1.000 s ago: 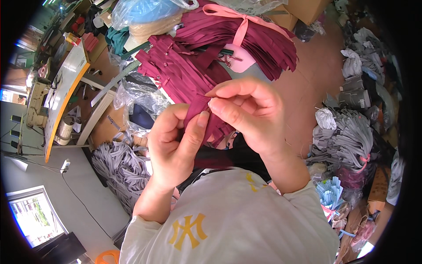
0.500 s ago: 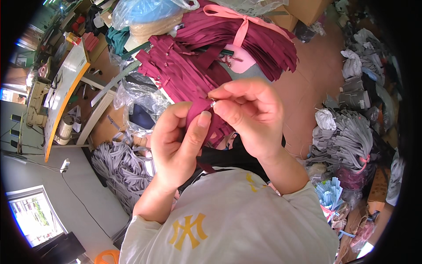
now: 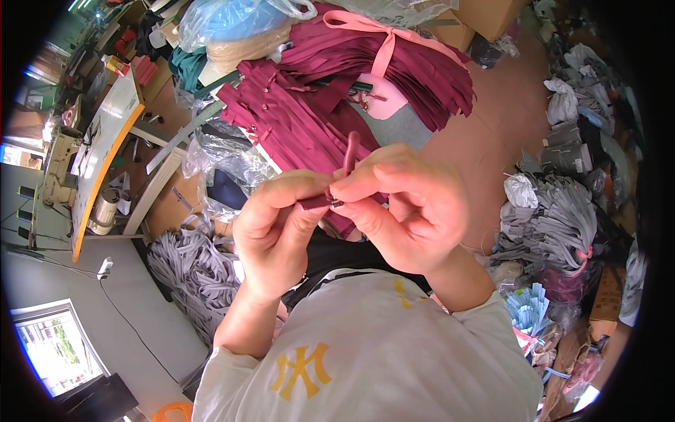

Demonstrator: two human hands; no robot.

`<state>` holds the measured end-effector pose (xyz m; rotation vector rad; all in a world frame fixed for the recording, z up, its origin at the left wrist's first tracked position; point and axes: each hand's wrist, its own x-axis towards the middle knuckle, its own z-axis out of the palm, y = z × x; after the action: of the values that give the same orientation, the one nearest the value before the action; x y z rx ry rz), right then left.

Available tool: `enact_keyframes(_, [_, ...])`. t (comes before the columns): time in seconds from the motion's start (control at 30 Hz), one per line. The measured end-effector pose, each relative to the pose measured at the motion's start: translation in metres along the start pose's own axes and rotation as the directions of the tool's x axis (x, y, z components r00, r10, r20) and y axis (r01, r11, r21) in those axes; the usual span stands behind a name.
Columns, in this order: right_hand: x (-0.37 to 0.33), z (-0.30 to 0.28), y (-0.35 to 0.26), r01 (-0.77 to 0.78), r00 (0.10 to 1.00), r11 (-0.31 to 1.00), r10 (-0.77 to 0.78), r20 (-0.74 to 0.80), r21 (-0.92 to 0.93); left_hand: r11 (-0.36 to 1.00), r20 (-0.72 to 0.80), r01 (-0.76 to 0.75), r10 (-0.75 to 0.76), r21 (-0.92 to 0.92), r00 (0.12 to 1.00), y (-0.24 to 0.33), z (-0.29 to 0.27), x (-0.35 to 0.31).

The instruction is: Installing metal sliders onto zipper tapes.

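Observation:
My left hand (image 3: 272,235) is closed, thumb and forefinger pinching the folded end of a maroon zipper (image 3: 314,203). Against those fingertips, my right hand (image 3: 418,214) pinches the same zipper end near its small slider, which the fingers mostly hide. A smooth maroon pull (image 3: 352,148), curved like a hook, sticks up between the two hands. Just beyond them lies a loose stack of maroon zippers (image 3: 281,123), some with little sliders showing. Farther back, another maroon zipper bundle (image 3: 439,77) is tied with a pink ribbon (image 3: 385,53).
Clear plastic bags (image 3: 228,165) lie left of the stack, near a table with an orange edge (image 3: 112,158). Grey strips are heaped at left (image 3: 190,271) and in a bundle at right (image 3: 552,218). Blue strips (image 3: 524,309) stand below that bundle. Cardboard boxes (image 3: 489,14) sit at the back.
The zipper end has turned from facing up to nearly edge-on. The maroon pull now stands up between the hands, and my right hand has rolled and shifted slightly lower.

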<state>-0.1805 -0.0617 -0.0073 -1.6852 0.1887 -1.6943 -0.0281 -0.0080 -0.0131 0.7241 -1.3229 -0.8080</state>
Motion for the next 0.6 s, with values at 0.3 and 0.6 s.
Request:
enact_keyframes(0.3, [0.002,-0.003,0.000,0.017,0.999,1.000,-0.017,0.047,-0.001,0.990,-0.004,0.103,-0.103,-0.096,0.995,0.009,0.002,-0.004])
enact_keyframes(0.6, [0.004,0.002,-0.018,-0.287,0.958,0.950,0.287,0.013,0.123,0.943,-0.008,0.247,-0.255,-0.224,0.967,0.018,0.002,-0.005])
